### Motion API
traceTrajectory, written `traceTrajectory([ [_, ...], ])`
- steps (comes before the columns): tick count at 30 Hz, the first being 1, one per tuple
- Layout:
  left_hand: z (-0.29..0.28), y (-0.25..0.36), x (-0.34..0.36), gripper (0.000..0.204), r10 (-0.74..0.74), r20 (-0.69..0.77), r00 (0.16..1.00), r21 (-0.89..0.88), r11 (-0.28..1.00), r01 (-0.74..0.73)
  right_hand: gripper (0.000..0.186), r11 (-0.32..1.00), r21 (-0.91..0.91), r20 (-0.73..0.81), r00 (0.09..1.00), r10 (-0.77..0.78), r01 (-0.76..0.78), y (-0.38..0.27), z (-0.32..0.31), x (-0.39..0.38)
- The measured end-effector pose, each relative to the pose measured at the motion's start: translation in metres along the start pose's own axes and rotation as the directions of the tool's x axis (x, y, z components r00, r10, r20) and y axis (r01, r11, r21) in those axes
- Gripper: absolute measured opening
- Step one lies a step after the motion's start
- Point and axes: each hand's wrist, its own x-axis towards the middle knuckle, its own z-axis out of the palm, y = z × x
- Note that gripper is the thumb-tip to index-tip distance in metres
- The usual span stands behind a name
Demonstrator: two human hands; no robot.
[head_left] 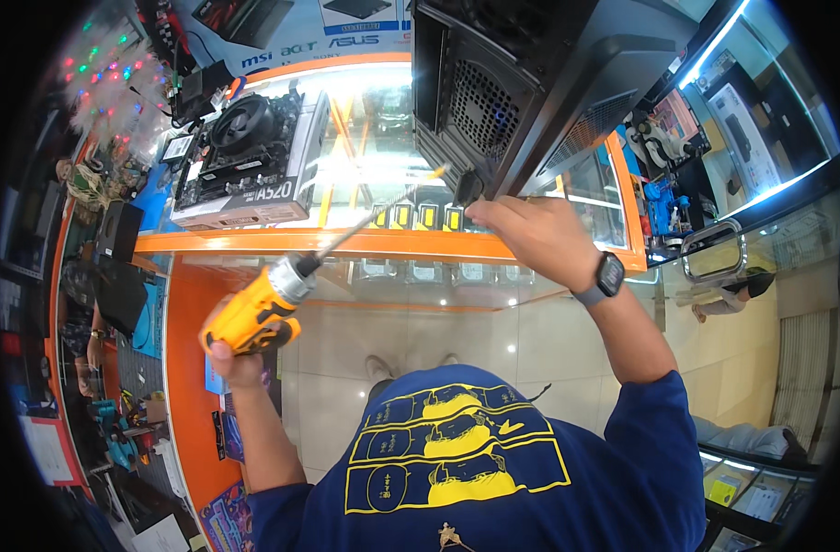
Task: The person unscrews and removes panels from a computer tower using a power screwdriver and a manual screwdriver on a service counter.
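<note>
My left hand [231, 354] is wrapped round the grip of a yellow cordless drill [254, 313]. Its long thin bit [355, 230] slants up and right toward the counter, short of the case. A black computer case [548, 101] stands on the glass counter, its mesh-vented side toward me. At the case's near lower corner my right hand [539, 235] has its fingers pinched together beside a small black part [468, 187]. Whether they grip that part or the case's edge is hidden by the fingers.
A motherboard with a round black cooler [245, 129] lies on its box [245, 212] at the counter's left. The orange-edged glass counter [383, 241] holds several yellow-and-black packages [427, 217] beneath. A metal-framed chair [714, 253] stands right; a person [728, 299] is beyond it.
</note>
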Motion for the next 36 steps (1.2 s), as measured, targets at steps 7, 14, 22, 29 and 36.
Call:
traceTrajectory([
  [7,0.036,0.062,0.053,0.081,0.205,0.087,0.975,0.082,0.974,-0.212,0.013,0.922,0.131,-0.789,0.601,-0.126,0.365,0.032,-0.138,0.089],
  [14,0.073,0.086,0.063,0.081,0.242,0.097,0.965,0.154,0.955,-0.255,0.020,0.971,0.097,-0.795,0.604,-0.055,0.216,0.036,-0.134,0.144],
  [22,0.058,0.081,0.062,0.078,0.280,0.100,0.955,0.207,0.933,-0.296,0.019,0.962,0.150,-0.799,0.601,-0.017,0.227,0.036,-0.132,0.146],
  [29,0.059,0.086,0.068,0.078,0.247,0.141,0.959,0.163,0.949,-0.269,0.020,0.950,0.142,-0.810,0.584,-0.050,0.278,0.040,-0.131,0.148],
  [36,0.066,0.093,0.071,0.085,0.273,0.122,0.954,0.235,0.926,-0.295,0.021,0.955,0.137,-0.816,0.576,-0.043,0.264,0.038,-0.131,0.149],
])
